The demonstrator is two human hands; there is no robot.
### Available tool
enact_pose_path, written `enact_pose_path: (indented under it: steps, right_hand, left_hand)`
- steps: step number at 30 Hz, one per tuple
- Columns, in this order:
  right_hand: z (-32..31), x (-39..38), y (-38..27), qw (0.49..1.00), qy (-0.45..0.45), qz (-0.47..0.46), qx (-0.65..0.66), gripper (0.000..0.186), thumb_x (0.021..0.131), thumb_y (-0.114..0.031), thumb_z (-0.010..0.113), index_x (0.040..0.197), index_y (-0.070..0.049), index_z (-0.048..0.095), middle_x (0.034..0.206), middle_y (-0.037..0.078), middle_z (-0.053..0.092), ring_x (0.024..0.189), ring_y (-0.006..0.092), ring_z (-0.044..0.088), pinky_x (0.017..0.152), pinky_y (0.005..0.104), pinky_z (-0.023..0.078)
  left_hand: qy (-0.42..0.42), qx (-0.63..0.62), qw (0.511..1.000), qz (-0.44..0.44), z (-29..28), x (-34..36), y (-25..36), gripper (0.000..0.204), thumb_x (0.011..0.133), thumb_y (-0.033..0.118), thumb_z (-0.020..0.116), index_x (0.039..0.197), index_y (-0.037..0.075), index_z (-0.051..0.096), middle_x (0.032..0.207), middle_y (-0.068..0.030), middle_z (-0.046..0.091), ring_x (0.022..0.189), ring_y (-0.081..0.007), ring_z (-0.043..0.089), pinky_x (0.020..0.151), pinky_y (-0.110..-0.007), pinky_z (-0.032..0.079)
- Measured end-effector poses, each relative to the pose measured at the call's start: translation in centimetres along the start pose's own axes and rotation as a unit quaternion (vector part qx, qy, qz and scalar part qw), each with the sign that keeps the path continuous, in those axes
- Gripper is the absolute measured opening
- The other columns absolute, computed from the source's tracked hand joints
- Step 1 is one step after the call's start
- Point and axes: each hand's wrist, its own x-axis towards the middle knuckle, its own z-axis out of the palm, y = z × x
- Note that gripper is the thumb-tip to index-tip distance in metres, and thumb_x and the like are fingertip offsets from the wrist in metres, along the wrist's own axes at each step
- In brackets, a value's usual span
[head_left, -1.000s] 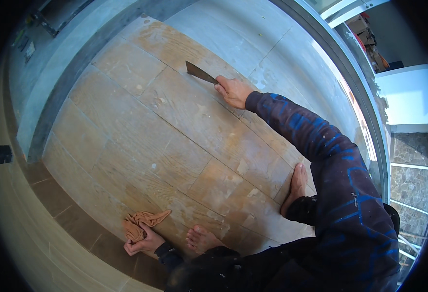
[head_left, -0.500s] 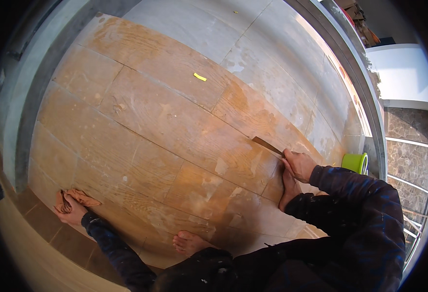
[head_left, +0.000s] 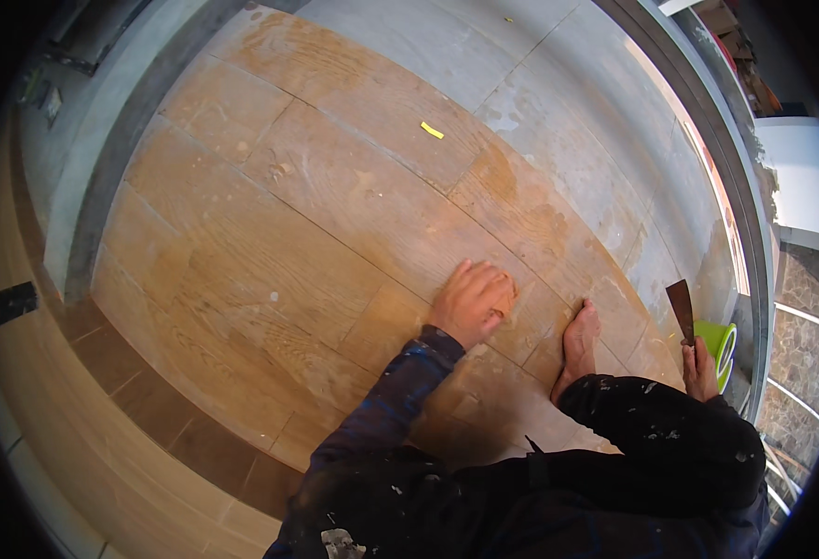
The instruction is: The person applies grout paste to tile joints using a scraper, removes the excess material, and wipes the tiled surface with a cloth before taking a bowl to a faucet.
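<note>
My left hand [head_left: 470,303] is down on the wood-look tiled floor [head_left: 316,196], fingers curled over an orange cloth [head_left: 503,296] that is mostly hidden under it, just left of my bare right foot [head_left: 577,335]. At the right, my right hand [head_left: 699,371] grips the handle of a wide-bladed scraper [head_left: 680,303], blade up, beside a green bucket [head_left: 723,343]. A small yellow strip [head_left: 432,130] lies on the tiles above my left hand.
A grey tiled strip [head_left: 512,56] with wet-looking patches runs along the upper right, bordered by a door frame [head_left: 754,279]. A white panel [head_left: 796,172] and railings stand beyond it. A grey sill [head_left: 116,182] and darker border tiles [head_left: 125,373] curve along the left.
My left hand has moved from the lower left to the middle with the cloth. My right hand has drawn back to the bucket, and the scraper's blade now points upward.
</note>
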Motion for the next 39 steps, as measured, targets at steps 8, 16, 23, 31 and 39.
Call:
enact_pose_path:
  steps: [8,16,23,31,39]
  right_hand:
    - [4.8,2.2,-6.9,0.981,-0.074,-0.170,0.062,0.027,0.102,-0.013,0.055,0.125,0.000,0.060,0.088,0.019,0.065,0.077,0.0330,0.064,0.072,0.0385,0.051]
    - [9.4,14.9,-30.9,0.719,-0.161,-0.674,-0.060,0.023,0.101,-0.025,0.059,0.115,-0.008,0.062,0.096,0.009,0.067,0.079,0.0346,0.067,0.070,0.0446,0.055]
    - [15.6,16.3,-45.4,0.563,-0.219,-0.780,-0.163,0.022,0.103,-0.030,0.054,0.103,-0.008,0.058,0.094,0.013,0.069,0.078,0.0387,0.069,0.066,0.0490,0.054]
    - [15.3,15.1,-49.0,0.479,-0.213,-0.818,-0.235,0.021,0.104,-0.030,0.053,0.102,-0.010,0.057,0.083,0.016,0.070,0.076,0.0417,0.068,0.065,0.0528,0.052]
    - [7.0,23.1,-45.1,0.541,-0.191,-0.743,-0.345,0.020,0.104,-0.027,0.054,0.101,-0.007,0.057,0.076,0.018,0.066,0.072,0.0416,0.067,0.063,0.0520,0.050]
  left_hand:
    - [0.093,0.221,0.966,-0.098,-4.8,-10.4,1.4,0.045,0.067,0.009,0.078,0.111,0.015,0.070,0.122,-0.0073,0.067,0.119,-0.0321,0.061,0.104,-0.050,0.046]
    - [0.391,0.407,0.651,-0.508,-21.5,-28.7,-1.6,0.042,0.071,0.002,0.071,0.112,0.007,0.064,0.111,-0.0155,0.063,0.108,-0.0393,0.060,0.092,-0.047,0.049]
    - [0.353,0.403,0.615,-0.578,-10.8,-30.5,6.1,0.047,0.074,0.005,0.068,0.120,0.009,0.061,0.116,-0.0154,0.060,0.108,-0.0405,0.058,0.093,-0.047,0.049]
    - [0.411,0.361,0.596,-0.588,-7.0,-31.4,10.0,0.047,0.080,0.006,0.063,0.127,0.008,0.059,0.119,-0.0167,0.059,0.112,-0.0398,0.057,0.095,-0.047,0.048]
    - [0.381,0.353,0.588,-0.620,-4.3,-32.8,12.5,0.051,0.078,0.005,0.063,0.129,0.008,0.058,0.122,-0.0167,0.058,0.114,-0.0398,0.056,0.097,-0.047,0.048]
